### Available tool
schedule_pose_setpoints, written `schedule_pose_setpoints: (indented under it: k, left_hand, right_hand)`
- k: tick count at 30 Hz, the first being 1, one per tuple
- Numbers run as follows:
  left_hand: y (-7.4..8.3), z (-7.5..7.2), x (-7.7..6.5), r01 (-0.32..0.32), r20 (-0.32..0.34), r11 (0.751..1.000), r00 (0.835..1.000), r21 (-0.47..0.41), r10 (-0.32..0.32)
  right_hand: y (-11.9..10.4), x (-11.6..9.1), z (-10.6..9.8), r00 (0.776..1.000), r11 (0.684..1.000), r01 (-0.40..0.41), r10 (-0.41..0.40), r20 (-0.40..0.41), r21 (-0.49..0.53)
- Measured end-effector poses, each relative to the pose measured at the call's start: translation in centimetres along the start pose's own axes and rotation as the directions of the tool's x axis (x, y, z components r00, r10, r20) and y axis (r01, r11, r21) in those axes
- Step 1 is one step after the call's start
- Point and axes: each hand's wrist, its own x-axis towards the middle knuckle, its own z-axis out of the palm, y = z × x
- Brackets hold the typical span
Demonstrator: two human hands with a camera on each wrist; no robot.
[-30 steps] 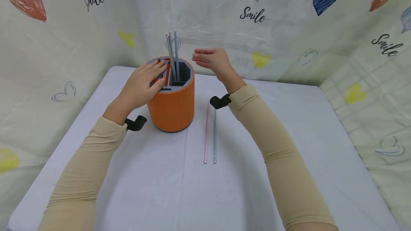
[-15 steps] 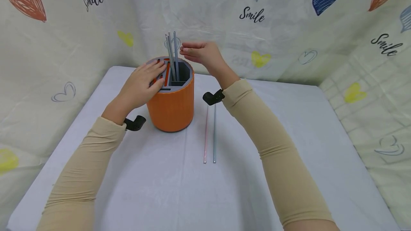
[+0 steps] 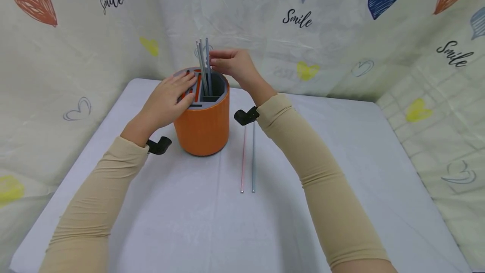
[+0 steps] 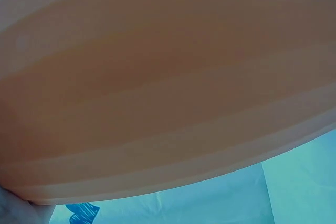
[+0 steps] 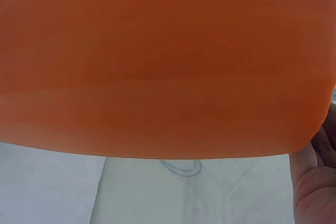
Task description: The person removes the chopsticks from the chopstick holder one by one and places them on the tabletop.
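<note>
An orange round knife holder [image 3: 202,132] with a slotted grey top stands toward the back of the table. Several slim grey metal sticks [image 3: 201,60] rise upright from its open compartment. My left hand [image 3: 161,98] rests on the left of the top, fingers spread over the slots. My right hand [image 3: 236,64] is beside the sticks, its loosely straight fingers reaching right up to the rightmost one. In the left wrist view the holder's wall [image 4: 168,93] fills most of the picture; in the right wrist view, part of the right hand [image 5: 317,182] shows past the holder's edge.
Two more slim sticks, one pink [image 3: 243,167] and one blue-grey [image 3: 253,167], lie side by side on the white table [image 3: 212,231], right of the holder. A curtain [image 3: 257,16] printed with hearts hangs behind the table.
My right hand has moved left from beyond the holder's right edge to the upright sticks, slowing lately. My left hand stays on the holder's top; the sticks have not moved.
</note>
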Motion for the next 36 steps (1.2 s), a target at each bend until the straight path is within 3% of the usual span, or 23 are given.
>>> schedule_pose_setpoints:
  k: [17,23,30,36]
  left_hand:
    - [-0.2,0.1,0.1,-0.008,0.003,1.000,1.000,-0.002,0.008]
    - [-0.2,0.0,0.2,0.000,0.011,1.000,1.000,0.010,0.000]
    - [-0.2,-0.1,0.3,0.001,0.014,1.000,1.000,0.019,-0.001]
    - [-0.1,-0.1,0.2,-0.002,0.021,1.000,1.000,0.024,0.002]
  right_hand:
    - [0.0,-0.1,0.8,0.999,0.999,-0.004,0.001,-0.053,-0.047]
    - [-0.7,-0.2,0.4,0.995,0.998,0.016,-0.009,-0.101,0.065]
    - [-2.1,-1.1,-0.1,0.984,0.983,0.127,-0.108,-0.143,0.132]
    - [-4.0,-2.3,-0.4,0.956,0.953,0.251,-0.218,-0.196,0.170]
